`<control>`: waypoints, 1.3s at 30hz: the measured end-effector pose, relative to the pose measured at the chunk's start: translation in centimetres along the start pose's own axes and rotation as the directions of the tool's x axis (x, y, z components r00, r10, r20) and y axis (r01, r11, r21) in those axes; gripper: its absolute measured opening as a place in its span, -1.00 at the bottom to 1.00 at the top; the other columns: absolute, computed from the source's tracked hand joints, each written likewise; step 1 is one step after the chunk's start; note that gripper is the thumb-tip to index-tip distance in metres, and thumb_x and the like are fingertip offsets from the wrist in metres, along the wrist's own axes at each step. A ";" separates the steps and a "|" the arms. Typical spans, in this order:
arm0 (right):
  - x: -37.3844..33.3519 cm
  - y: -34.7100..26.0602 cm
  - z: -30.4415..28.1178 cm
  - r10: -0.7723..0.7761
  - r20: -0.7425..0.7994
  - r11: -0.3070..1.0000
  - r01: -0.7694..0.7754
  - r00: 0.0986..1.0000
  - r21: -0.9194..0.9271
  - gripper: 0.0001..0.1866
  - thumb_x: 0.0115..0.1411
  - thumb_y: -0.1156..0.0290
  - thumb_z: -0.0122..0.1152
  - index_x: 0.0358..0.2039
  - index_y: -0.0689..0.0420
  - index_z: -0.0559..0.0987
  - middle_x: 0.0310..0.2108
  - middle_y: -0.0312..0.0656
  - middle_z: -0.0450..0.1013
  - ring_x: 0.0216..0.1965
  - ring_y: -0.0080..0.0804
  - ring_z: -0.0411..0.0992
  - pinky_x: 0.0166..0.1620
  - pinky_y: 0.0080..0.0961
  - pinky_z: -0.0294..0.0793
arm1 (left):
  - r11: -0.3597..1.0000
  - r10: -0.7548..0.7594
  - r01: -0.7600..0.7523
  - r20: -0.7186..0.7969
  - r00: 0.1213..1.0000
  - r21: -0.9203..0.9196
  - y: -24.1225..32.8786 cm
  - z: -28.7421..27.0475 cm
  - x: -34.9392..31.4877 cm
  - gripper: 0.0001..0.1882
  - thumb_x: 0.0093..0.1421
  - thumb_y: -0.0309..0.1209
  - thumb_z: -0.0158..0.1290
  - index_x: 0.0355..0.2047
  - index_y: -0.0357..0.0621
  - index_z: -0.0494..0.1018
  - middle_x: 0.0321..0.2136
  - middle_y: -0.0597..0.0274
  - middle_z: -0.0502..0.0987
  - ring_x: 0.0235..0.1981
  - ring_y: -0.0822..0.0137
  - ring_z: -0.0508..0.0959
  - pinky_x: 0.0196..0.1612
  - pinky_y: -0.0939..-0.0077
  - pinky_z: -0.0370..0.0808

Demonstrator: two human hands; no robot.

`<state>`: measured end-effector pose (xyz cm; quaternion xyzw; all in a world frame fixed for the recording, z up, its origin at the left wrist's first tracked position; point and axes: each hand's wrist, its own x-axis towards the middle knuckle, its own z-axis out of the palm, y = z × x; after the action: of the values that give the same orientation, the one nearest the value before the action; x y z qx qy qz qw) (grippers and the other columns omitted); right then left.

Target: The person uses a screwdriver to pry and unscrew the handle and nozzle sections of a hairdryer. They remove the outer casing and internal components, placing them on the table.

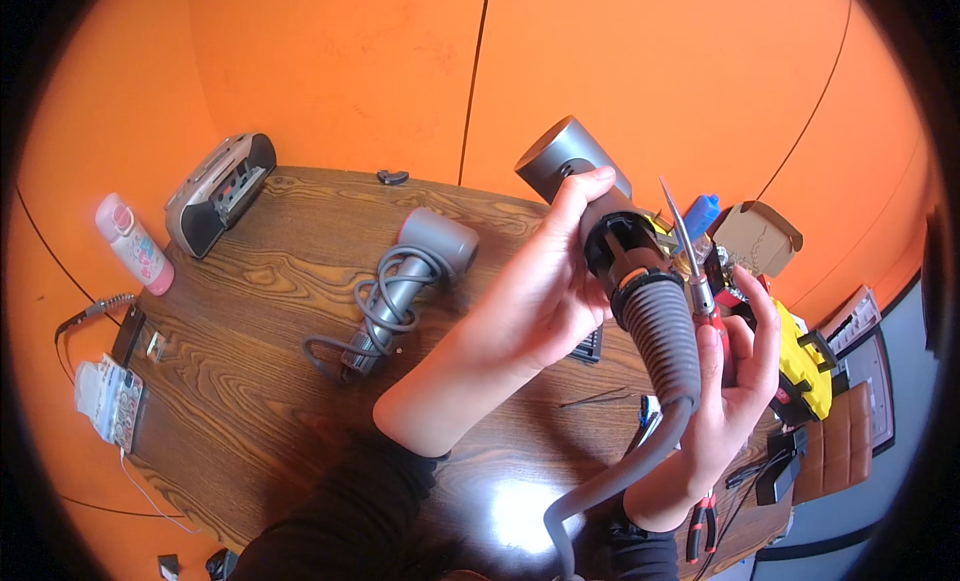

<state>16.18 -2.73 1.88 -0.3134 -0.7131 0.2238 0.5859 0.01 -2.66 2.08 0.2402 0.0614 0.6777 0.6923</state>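
Note:
My left hand [535,301] grips the head of a grey hair dryer [600,216], which is held up over the wooden table [270,381]. My right hand [735,381] wraps around the dryer's ribbed grey handle [660,326] and also holds a screwdriver [685,251] with its shaft pointing up. The dryer's grey cord [600,486] hangs down toward the lower edge. A black inner part shows where the dryer's head meets the handle.
A second grey hair dryer [405,281] with its cord wound around it lies mid-table. A grey radio [215,191] and a pink bottle [135,246] stand at the left. A yellow tool [805,366], a cardboard box [760,236] and red-handled pliers [700,526] lie at the right.

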 end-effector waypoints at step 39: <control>-0.3 0.3 -0.3 -0.014 -0.042 1.000 0.013 0.999 -0.015 -0.51 0.03 0.68 0.08 0.03 0.29 0.29 -0.52 -0.31 0.35 -0.55 -0.74 0.23 -0.46 -0.87 0.09 | 0.966 -0.232 0.235 0.047 0.972 -0.109 0.7 0.2 0.6 -0.49 0.19 -0.06 -0.22 -0.23 -0.37 0.32 -0.59 0.18 0.38 -0.76 0.44 0.27 -0.71 0.66 0.22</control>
<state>16.54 -2.75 1.48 -0.3175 -0.7044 0.2078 0.5998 -0.51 -2.12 2.70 0.2027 0.0388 0.5898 0.7807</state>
